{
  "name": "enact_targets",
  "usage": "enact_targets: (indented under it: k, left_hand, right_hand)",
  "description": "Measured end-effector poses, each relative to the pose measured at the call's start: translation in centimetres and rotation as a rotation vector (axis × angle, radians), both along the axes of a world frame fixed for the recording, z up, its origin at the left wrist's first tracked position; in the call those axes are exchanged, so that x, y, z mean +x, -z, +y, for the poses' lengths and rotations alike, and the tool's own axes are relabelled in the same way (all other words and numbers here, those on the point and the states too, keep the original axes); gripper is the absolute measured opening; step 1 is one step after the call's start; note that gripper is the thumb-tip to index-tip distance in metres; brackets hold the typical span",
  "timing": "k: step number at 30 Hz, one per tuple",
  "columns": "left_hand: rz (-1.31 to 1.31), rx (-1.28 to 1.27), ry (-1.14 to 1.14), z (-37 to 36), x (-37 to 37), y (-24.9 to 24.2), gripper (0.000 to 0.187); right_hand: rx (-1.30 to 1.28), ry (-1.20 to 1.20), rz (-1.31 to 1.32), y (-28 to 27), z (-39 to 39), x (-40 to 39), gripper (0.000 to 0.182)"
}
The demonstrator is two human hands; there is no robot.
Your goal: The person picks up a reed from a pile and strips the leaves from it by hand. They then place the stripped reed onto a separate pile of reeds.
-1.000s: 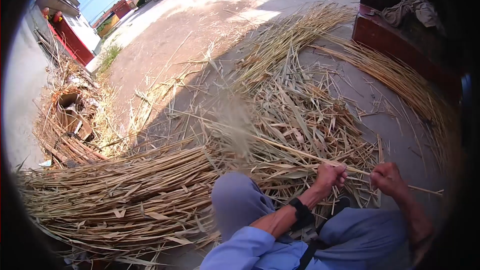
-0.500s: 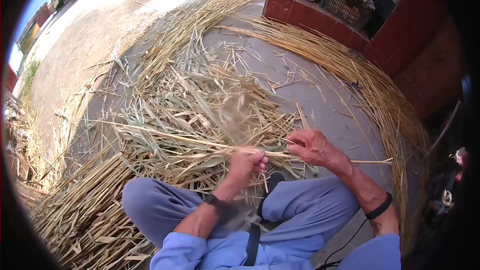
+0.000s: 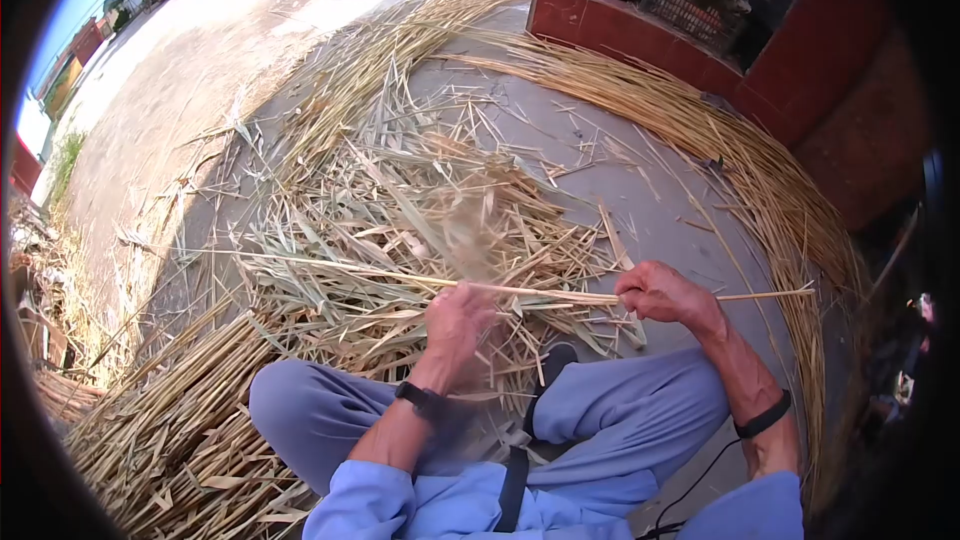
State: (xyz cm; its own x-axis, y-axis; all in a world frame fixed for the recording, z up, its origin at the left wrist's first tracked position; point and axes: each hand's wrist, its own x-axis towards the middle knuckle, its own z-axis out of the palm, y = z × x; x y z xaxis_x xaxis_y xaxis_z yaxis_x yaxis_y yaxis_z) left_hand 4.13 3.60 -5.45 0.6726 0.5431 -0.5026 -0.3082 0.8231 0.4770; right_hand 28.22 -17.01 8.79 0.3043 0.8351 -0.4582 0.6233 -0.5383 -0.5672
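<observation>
A long, pale reed stalk (image 3: 570,293) stretches nearly level across my lap. My right hand (image 3: 663,292) is closed around it, and the stalk's thick end sticks out to the right. My left hand (image 3: 458,324) is at the stalk farther left, its fingers curled against it and partly blurred by motion. Beneath the stalk lies a loose heap of dry leaves and broken stems (image 3: 370,230), just beyond my crossed legs.
A stack of trimmed reeds (image 3: 180,410) lies to my left. Long reeds (image 3: 690,120) curve along the right, and another bundle (image 3: 370,70) lies at the back. A red-tiled ledge (image 3: 620,35) holds a dark plastic crate (image 3: 690,12) with grey cloth.
My hands have moved apart: the left went left and slightly up, the right went right and up. The stalk has shifted a little to the right and upward.
</observation>
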Motion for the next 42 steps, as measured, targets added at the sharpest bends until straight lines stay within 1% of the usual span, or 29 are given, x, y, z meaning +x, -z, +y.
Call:
enact_targets:
  k: [1,3,4,5,6,7,8,9,10,11,12,13,15,16,18,20,22,23,26,27,30,32,33,36,37,38,39,40,42]
  left_hand:
    - [0.041,0.013,-0.001,-0.1,0.0,0.1,0.017]
    - [0.118,0.039,-0.004,-0.6,0.3,0.1,0.016]
    - [0.109,0.060,0.036,-0.8,0.2,0.0,0.016]
    - [0.095,0.079,0.084,-1.2,0.2,-0.2,0.017]
    - [0.068,0.094,0.143,-2.0,0.6,-0.3,0.018]
    - [0.060,0.136,0.191,-2.7,0.9,-1.2,0.020]
    - [0.001,0.109,0.236,-3.3,1.0,-1.8,0.022]
    - [-0.012,0.098,0.276,-4.0,1.2,-2.9,0.022]
    - [-0.029,0.101,0.315,-4.4,1.2,-4.0,0.021]
    - [-0.034,0.120,0.283,-5.0,1.5,-4.0,0.018]
    - [-0.024,0.116,0.283,-5.2,1.7,-4.1,0.018]
    - [-0.041,0.104,0.316,-6.1,2.8,-4.5,0.017]
    - [-0.045,0.118,0.320,-5.6,2.5,-4.2,0.015]
    - [-0.043,0.138,0.296,-4.4,1.5,-3.6,0.014]
    - [-0.034,0.170,0.326,-4.1,1.6,-3.5,0.012]
    - [-0.043,0.209,0.318,-4.1,1.8,-3.3,0.019]
    - [0.006,0.110,0.234,-4.0,2.3,-3.3,0.021]
    - [-0.002,0.116,0.229,-3.8,2.3,-2.7,0.020]
    - [0.053,0.149,0.250,-3.7,2.6,-1.4,0.018]
    - [0.059,0.160,0.252,-4.0,2.8,-1.4,0.017]
    - [0.076,0.195,0.280,-4.3,3.0,-1.8,0.017]
    - [0.090,0.207,0.270,-4.6,3.3,-2.4,0.017]
    - [0.097,0.213,0.263,-4.6,3.3,-2.7,0.017]
    - [0.068,0.219,0.288,-4.3,3.2,-2.1,0.017]
    - [0.062,0.223,0.291,-4.6,3.2,-2.7,0.017]
    - [0.035,0.212,0.319,-4.5,3.0,-2.7,0.017]
    - [0.051,0.192,0.287,-4.7,2.9,-3.2,0.017]
    - [0.038,0.155,0.295,-4.5,2.8,-3.2,0.016]
    - [-0.009,0.116,0.206,-4.1,2.9,-2.9,0.013]
  right_hand:
    - [-0.017,-0.015,-0.027,0.2,0.0,0.3,0.017]
    - [0.191,-0.061,-0.118,0.7,0.3,-0.4,0.019]
    - [0.291,-0.080,-0.164,0.6,0.4,-0.8,0.020]
    - [0.239,-0.063,-0.113,0.5,0.5,-1.0,0.026]
    - [0.181,-0.034,-0.074,-0.8,1.3,-2.1,0.034]
    - [0.192,-0.122,-0.045,-0.8,1.9,-2.4,0.039]
    - [0.266,-0.196,-0.075,-0.4,2.2,-3.1,0.041]
    - [0.381,-0.216,-0.078,0.1,1.8,-3.9,0.039]
    - [0.305,-0.235,-0.072,1.1,2.0,-4.1,0.032]
    - [0.401,-0.255,0.000,0.5,2.1,-4.4,0.028]
    - [0.504,-0.250,-0.057,-0.5,0.9,-4.8,0.024]
    - [0.466,-0.287,-0.101,1.6,1.1,-4.1,0.024]
    - [0.515,-0.215,-0.094,2.4,1.3,-4.8,0.020]
    - [0.690,-0.186,-0.125,3.7,1.6,-4.8,0.016]
    - [0.758,-0.178,-0.129,3.7,1.9,-4.6,0.016]
    - [0.813,-0.146,-0.134,3.3,1.8,-4.8,0.016]
    - [0.755,-0.119,-0.135,3.0,1.3,-4.5,0.016]
    - [0.728,-0.107,-0.134,2.9,1.1,-4.3,0.015]
    - [0.494,-0.152,-0.227,3.3,1.3,-3.9,0.014]
    - [0.501,-0.166,-0.283,3.2,1.2,-3.9,0.013]
    - [0.561,-0.192,-0.284,3.3,0.7,-3.8,0.010]
    - [0.798,-0.159,-0.301,5.4,0.6,-3.6,0.009]
    - [0.918,-0.144,-0.307,5.3,0.6,-3.7,0.009]
    - [0.804,-0.131,-0.207,4.2,0.5,-3.7,0.012]
    - [0.953,-0.145,-0.227,4.4,0.3,-3.7,0.016]
    - [0.864,-0.175,-0.092,3.9,0.2,-3.3,0.018]
    - [0.787,-0.212,-0.014,3.3,0.4,-2.7,0.018]
    - [0.689,-0.224,0.038,2.1,0.4,-2.5,0.019]
    - [0.503,-0.207,0.115,0.7,0.7,-1.9,0.024]
